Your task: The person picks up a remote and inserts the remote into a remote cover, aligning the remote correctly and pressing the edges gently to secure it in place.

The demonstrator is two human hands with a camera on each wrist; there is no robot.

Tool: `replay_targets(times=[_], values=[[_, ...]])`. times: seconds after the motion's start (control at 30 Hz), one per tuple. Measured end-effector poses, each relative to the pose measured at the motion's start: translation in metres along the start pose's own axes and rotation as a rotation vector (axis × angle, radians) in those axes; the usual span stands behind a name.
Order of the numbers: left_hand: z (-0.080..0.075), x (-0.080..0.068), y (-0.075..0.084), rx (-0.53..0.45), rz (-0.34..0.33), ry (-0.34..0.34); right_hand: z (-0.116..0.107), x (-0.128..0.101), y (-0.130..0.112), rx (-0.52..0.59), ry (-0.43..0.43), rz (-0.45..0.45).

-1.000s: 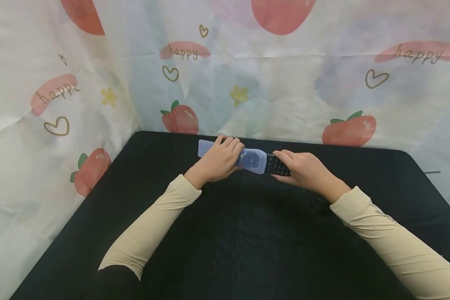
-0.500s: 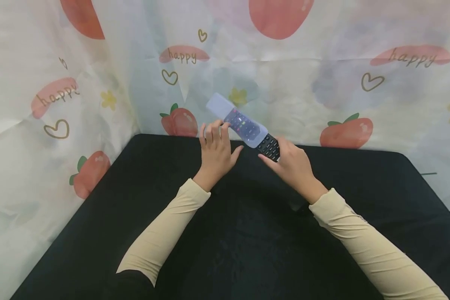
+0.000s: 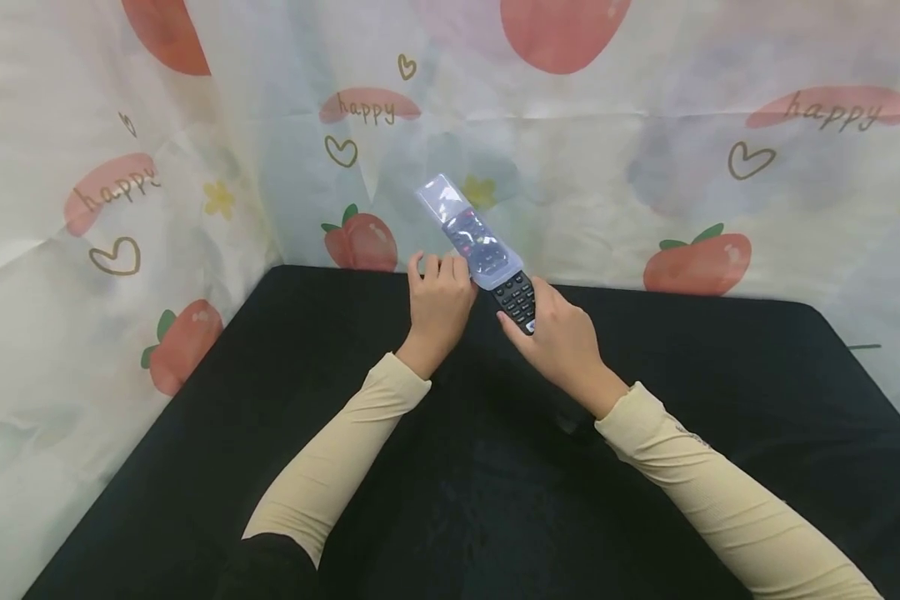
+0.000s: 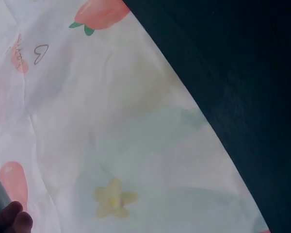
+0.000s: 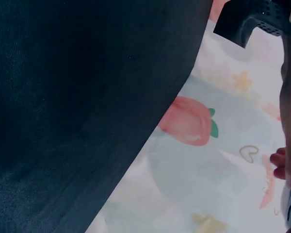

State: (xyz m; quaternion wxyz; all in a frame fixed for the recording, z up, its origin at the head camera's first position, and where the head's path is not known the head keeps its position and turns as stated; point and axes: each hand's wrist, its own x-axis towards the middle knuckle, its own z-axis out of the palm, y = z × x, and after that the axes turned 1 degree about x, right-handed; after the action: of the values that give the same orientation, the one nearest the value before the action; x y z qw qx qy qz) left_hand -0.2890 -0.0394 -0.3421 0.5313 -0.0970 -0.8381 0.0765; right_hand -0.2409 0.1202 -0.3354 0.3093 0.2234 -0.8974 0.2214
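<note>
A black remote control (image 3: 517,302) is partly inside a translucent bluish sleeve (image 3: 480,242), its keypad end sticking out at the lower right. It is held up at a slant over the table's far edge, the sleeve's top end flat and unfilled. My right hand (image 3: 562,333) grips the bare keypad end, thumb along the near side. My left hand (image 3: 441,304) is at the sleeve's left edge with its fingers curled, pinching there; its thumb is hidden in the head view. In the left wrist view, left-hand fingers (image 4: 14,221) show at the bottom left corner.
A black-covered table (image 3: 495,483) spreads below both hands. Behind and to the left hangs a pale cloth (image 3: 570,167) printed with strawberries, hearts and flowers. In the right wrist view, a black perforated piece (image 5: 254,19) is beside the forearm.
The remote control has swung from nearly level to a raised slant. My left hand let go of the sleeve, opened, then came back to its lower left edge. My right hand moved left.
</note>
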Motion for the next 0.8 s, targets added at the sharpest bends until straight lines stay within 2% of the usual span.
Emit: replay_targets(times=[0.13, 0.33, 0.47, 0.67, 0.8], values=[[0.001, -0.003, 0.004, -0.055, 0.01, -0.035, 0.001, 0.0, -0.003, -0.01, -0.008, 0.032], [0.002, -0.007, 0.011, -0.135, -0.001, -0.102, 0.006, 0.0, -0.011, -0.034, -0.029, 0.132], [0.002, -0.011, 0.014, -0.166, -0.008, -0.12, 0.008, 0.002, -0.014, -0.063, -0.035, 0.17], [0.002, -0.018, 0.017, -0.17, 0.001, -0.103, 0.012, 0.005, -0.013, -0.113, -0.049, 0.167], [0.002, -0.016, 0.014, -0.161, -0.026, -0.081, 0.014, 0.006, -0.007, -0.18, -0.041, 0.074]])
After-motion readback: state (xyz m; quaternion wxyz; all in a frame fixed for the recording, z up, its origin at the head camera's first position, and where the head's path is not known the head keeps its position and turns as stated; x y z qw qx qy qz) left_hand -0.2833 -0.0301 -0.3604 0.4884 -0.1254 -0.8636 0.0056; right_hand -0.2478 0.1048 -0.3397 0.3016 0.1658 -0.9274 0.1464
